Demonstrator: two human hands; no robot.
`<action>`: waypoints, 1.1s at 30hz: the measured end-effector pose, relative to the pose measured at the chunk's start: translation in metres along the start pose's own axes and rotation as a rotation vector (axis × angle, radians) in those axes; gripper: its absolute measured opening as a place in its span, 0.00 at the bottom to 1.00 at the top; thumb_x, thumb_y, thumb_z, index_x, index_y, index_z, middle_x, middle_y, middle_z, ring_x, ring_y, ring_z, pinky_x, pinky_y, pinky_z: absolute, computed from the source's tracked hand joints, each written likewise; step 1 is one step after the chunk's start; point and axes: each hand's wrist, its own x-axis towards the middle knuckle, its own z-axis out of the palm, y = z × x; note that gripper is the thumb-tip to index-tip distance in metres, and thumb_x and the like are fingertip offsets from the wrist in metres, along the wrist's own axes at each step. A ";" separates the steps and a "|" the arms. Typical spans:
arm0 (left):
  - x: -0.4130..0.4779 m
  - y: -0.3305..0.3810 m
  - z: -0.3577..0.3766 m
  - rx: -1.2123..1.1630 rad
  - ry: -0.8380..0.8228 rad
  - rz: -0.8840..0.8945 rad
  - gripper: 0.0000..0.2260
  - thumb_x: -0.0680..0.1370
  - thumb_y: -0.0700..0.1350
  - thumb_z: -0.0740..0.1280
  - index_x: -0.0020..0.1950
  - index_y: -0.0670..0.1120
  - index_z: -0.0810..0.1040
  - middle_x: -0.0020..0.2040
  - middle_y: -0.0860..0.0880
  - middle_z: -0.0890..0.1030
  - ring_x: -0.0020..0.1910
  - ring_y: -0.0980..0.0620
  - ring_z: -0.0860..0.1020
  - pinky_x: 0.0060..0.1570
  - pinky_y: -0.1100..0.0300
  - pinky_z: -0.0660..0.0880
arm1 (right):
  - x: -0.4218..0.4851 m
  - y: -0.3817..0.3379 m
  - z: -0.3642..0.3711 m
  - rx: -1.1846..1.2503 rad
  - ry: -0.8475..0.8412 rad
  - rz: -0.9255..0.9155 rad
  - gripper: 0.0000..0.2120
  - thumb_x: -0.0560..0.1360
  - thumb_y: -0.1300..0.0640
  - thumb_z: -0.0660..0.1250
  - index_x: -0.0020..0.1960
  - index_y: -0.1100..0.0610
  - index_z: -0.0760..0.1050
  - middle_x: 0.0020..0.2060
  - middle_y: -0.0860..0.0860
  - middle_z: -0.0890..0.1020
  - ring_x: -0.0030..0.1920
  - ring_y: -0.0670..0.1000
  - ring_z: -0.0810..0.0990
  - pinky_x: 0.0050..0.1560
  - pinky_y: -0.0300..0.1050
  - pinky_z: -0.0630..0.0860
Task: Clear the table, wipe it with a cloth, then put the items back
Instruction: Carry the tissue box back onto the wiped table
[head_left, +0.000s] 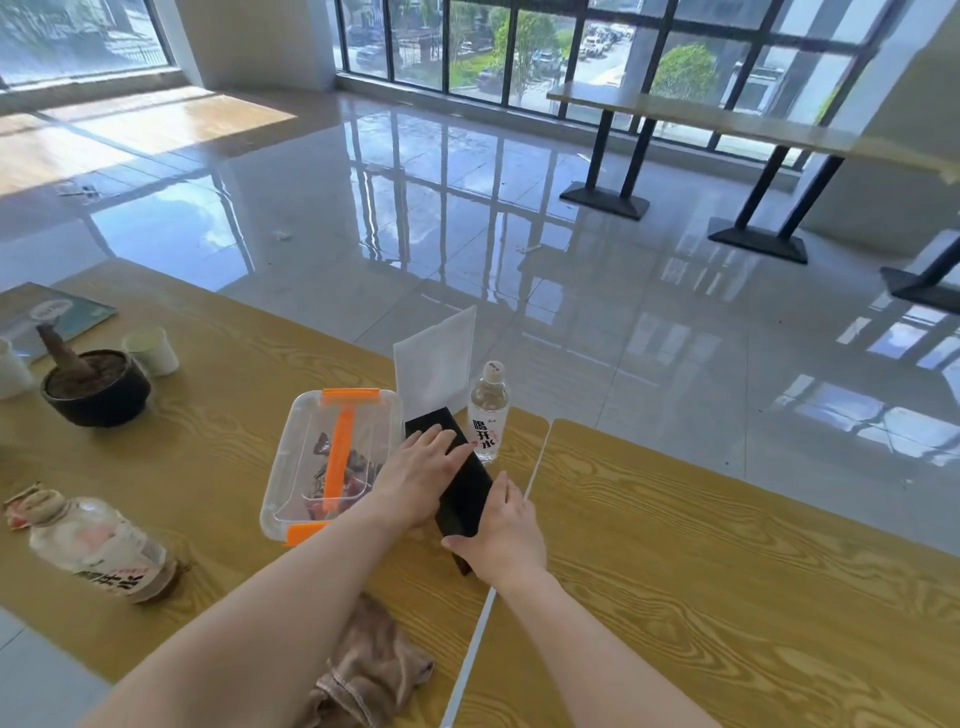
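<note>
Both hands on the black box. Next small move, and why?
Probably lift the black box off the table: the right hand grips its near end, the left hand rests flat on top, and the cloth lies untouched.

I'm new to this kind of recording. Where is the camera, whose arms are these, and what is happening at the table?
There is no machine here. A person wears one wide-angle camera on the head, so you look down along their own bare arms, and this is the only view. The left hand lies flat on a long black box, while the right hand grips its near end. Close by on the wooden table are a clear container with orange latches, an upright water bottle and a white card. Farther left are a bottle lying on its side, a dark bowl with a stick in it and a paper cup. A brown cloth lies crumpled at the near edge, untouched.
</note>
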 end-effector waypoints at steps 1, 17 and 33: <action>0.006 -0.003 0.001 0.009 -0.034 -0.002 0.36 0.75 0.43 0.73 0.79 0.50 0.58 0.77 0.44 0.63 0.78 0.42 0.57 0.76 0.46 0.57 | 0.003 -0.001 0.000 0.001 -0.013 0.015 0.56 0.69 0.37 0.74 0.80 0.58 0.44 0.77 0.55 0.60 0.75 0.58 0.61 0.72 0.51 0.65; 0.030 0.006 -0.014 -0.059 -0.126 0.304 0.35 0.67 0.55 0.76 0.71 0.61 0.65 0.65 0.57 0.72 0.68 0.53 0.68 0.70 0.46 0.61 | -0.041 0.078 -0.049 0.060 0.113 -0.144 0.42 0.66 0.49 0.75 0.75 0.52 0.62 0.63 0.46 0.74 0.58 0.48 0.72 0.55 0.42 0.75; 0.019 0.181 -0.037 -0.267 -0.044 0.409 0.34 0.67 0.55 0.77 0.70 0.61 0.68 0.61 0.59 0.72 0.63 0.56 0.67 0.60 0.56 0.71 | -0.141 0.221 -0.130 0.071 0.224 -0.110 0.43 0.67 0.50 0.76 0.77 0.52 0.61 0.68 0.46 0.72 0.66 0.47 0.70 0.64 0.41 0.71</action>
